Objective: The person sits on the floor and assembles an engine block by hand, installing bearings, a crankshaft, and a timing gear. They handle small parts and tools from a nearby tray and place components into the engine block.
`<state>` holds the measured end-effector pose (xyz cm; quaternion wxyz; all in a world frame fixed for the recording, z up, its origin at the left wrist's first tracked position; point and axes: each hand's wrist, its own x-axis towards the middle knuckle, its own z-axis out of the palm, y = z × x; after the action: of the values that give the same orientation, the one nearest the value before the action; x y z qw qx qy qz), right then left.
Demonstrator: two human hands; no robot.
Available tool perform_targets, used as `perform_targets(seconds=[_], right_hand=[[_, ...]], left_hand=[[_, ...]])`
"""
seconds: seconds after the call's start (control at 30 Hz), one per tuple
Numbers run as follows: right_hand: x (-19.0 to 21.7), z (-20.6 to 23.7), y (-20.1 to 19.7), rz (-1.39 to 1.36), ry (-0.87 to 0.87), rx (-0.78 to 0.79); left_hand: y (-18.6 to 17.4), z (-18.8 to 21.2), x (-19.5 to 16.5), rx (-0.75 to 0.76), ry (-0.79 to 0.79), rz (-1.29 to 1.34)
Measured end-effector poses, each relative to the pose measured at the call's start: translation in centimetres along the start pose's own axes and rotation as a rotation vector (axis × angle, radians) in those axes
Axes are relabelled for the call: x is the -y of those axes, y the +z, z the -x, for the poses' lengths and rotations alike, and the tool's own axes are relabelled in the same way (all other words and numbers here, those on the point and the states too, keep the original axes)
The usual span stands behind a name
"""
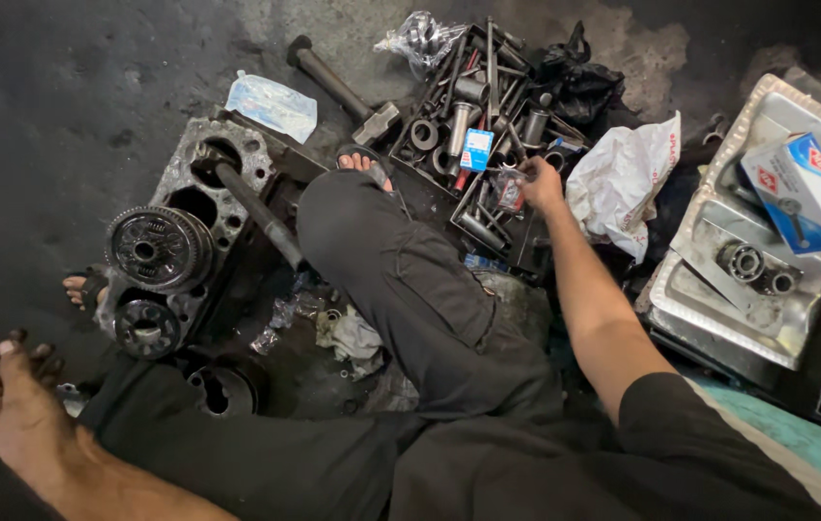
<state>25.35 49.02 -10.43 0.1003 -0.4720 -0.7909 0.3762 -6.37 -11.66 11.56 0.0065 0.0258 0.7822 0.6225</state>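
Left hand (0, 386): resting off to the side, fingers spread and grimy, holding nothing; best kept planted there as a prop while the other arm stretches out.
Engine block (203, 227): lying on the dark floor just beyond the left hand, bores up, a long black bar (254, 210) resting across it; worth keeping knees and sleeves off the bar.
Gear (158, 248): toothed wheel seated at the near end of the block, a smaller hub (145, 326) below it; untouched.
Hammer (338, 89): lying past the sandalled foot (364, 161), well apart from both hands.
Toolbox (488, 154): open tray crowded with sockets, sleeves and rods, a small blue-and-white carton (476, 150) among them.
Right hand (538, 181): reached into the tray's right edge, fingers pinched on a small clear packet (510, 190); contents too small to tell; better lifted straight up to avoid snagging the rods.
White bag (623, 178): crumpled just beside the right wrist.
Metal pan (719, 289): far right, holding a bearing (744, 260) and a blue-and-white box (806, 188).
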Motion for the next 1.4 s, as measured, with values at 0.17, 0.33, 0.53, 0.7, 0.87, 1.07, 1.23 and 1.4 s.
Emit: perform_targets(seconds=[0.17,0.33,0.53,0.7,0.87,1.07,1.23,1.4], right_hand=[[-0.4,0.4,-0.4,-0.182,0.028,0.072],[-0.9,0.5,-0.5,-0.303,0.01,0.065],[-1.5,0.3,-0.4,-0.504,0.137,0.059],[-0.5,-0.2,-0.9,-0.558,0.184,0.074],[6.6,0.8,-3.2,-0.716,0.121,0.106],[20.6,5.8,-5.7,-0.978,0.045,0.304],[28.4,12.1,-6.3,-1.205,0.149,0.693],[31.8,16.7,-4.7,-1.388,0.333,0.985]], left_hand=[[0.2,0.3,0.3,0.013,0.041,-0.04],[0.4,0.3,0.0,-0.001,0.003,-0.043],[0.0,-0.3,1.4,0.017,0.005,-0.012],[0.1,-0.8,1.8,0.037,0.093,-0.088],[3.7,0.8,-1.9,0.067,0.152,-0.016],[13.0,7.0,-8.8,0.332,0.05,0.237],[17.9,9.6,-10.0,0.617,0.113,0.552],[17.8,9.1,-7.9,0.605,0.036,0.71]])
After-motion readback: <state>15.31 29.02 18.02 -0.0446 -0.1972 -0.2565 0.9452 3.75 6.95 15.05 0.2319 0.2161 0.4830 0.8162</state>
